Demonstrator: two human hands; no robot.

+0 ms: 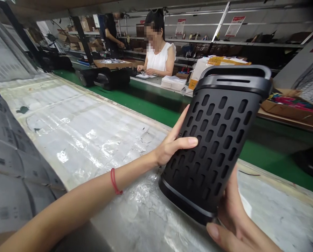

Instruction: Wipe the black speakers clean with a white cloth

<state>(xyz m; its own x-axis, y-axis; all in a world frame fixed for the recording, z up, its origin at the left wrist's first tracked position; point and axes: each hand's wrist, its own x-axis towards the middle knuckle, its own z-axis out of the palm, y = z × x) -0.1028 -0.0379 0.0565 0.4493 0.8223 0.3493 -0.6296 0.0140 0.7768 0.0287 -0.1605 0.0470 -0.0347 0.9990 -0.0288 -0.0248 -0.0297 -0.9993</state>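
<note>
A black speaker-like housing (211, 140) with rows of slot-shaped holes and a loop handle on top tilts to the right above the worktable. My left hand (176, 141) grips its left side, thumb lying across the slotted front and fingers behind. At the lower right, my right hand (231, 210) is wrapped round the side and bottom corner, with its fingers partly hidden behind the housing. A red string bracelet (115, 182) circles my left wrist. The housing's back is out of sight.
The plastic-covered worktable (75, 122) runs beside a green conveyor belt (143, 101). Similar black housings (113, 78) lie on the belt. Across it sits a person in white (159, 57), near stacked white papers (173, 82). Wrapped boxes (12, 168) stand at left.
</note>
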